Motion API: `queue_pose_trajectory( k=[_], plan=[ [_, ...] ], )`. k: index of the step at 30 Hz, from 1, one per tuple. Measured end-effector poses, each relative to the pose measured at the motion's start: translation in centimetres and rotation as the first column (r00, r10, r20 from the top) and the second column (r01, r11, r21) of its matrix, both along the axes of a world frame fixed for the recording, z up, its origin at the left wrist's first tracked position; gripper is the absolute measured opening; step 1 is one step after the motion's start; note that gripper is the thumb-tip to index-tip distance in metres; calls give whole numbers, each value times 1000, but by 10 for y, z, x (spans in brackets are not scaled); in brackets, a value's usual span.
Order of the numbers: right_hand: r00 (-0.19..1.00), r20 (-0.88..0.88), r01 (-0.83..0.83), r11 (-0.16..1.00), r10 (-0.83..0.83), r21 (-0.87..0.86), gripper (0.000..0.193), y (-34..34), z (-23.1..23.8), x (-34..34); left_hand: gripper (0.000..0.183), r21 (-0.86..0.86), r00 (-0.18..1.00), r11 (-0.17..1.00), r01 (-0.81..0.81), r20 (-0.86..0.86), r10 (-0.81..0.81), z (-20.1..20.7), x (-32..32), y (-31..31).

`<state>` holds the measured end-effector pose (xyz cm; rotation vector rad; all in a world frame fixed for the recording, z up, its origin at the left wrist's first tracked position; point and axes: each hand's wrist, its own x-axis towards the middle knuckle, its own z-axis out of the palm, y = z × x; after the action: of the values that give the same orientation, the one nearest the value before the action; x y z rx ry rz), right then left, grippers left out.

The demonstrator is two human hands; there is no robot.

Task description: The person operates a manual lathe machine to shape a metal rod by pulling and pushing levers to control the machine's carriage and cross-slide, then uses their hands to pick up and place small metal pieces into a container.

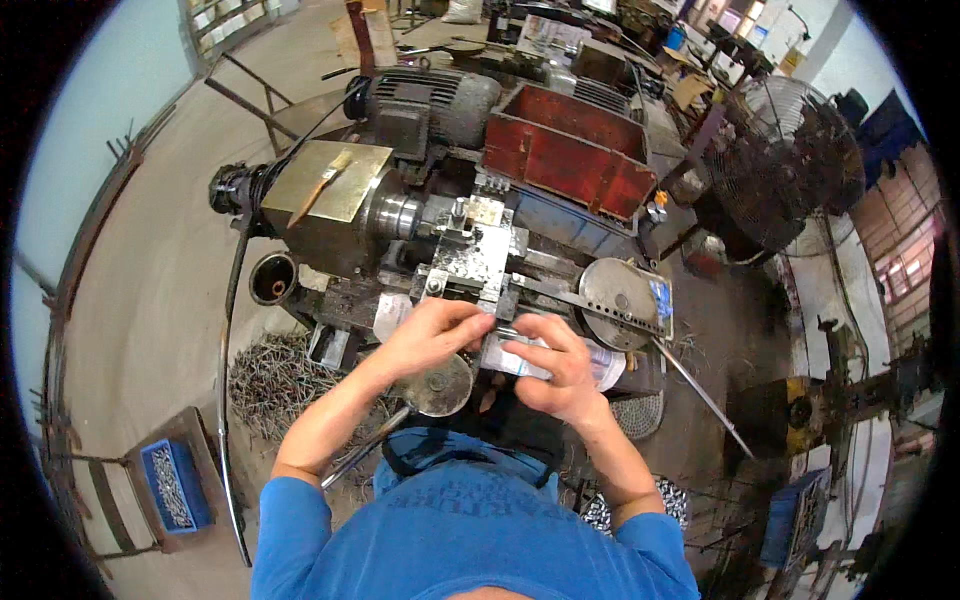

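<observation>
My left hand (440, 335) reaches to the front of the lathe's metal slide (470, 255), its thumb and fingers pressed together. Whatever sits in that pinch is too small to make out. Just to its right is my right hand (560, 370), with curled fingers held apart. A short shiny metal piece (508, 332) shows between the two hands, by the right fingertips; whether it is held cannot be told. Beneath the right hand lies a white printed sheet or bag (510, 361). The spindle chuck (397, 215) is to the left of the slide.
A wooden-handled brush (322, 185) lies on the headstock cover. Behind are a motor (435, 105) and a red metal bin (570, 150). Round discs with long levers (700, 395) flank the hands. Metal shavings (275, 380) pile at left, near a blue crate of small parts (172, 485). A fan (780, 160) stands right.
</observation>
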<state>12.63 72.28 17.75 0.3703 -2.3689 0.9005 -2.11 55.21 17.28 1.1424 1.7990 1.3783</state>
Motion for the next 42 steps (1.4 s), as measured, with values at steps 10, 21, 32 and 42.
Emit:
queue_pose_trajectory(
  k=[10, 21, 32, 42],
  plan=[
    [990, 74, -131, 978, 120, 165, 39, -28, 4, -33, 36, -66, 986, 993, -94, -144, 83, 2, -1, -20],
    [963, 160, -229, 972, 218, 58, 38, -27, 13, -80, 34, 34, 974, 973, -228, -6, 228, -5, -30, -29],
    [973, 164, 12, 752, -160, 659, 20, -7, 0, -219, 31, -13, 781, 794, -608, -188, 595, 7, -94, -177],
    [815, 438, -62, 694, -380, 717, 29, -15, -9, -251, 32, -292, 398, 277, -915, -759, 515, -33, -51, -340]
  ],
)
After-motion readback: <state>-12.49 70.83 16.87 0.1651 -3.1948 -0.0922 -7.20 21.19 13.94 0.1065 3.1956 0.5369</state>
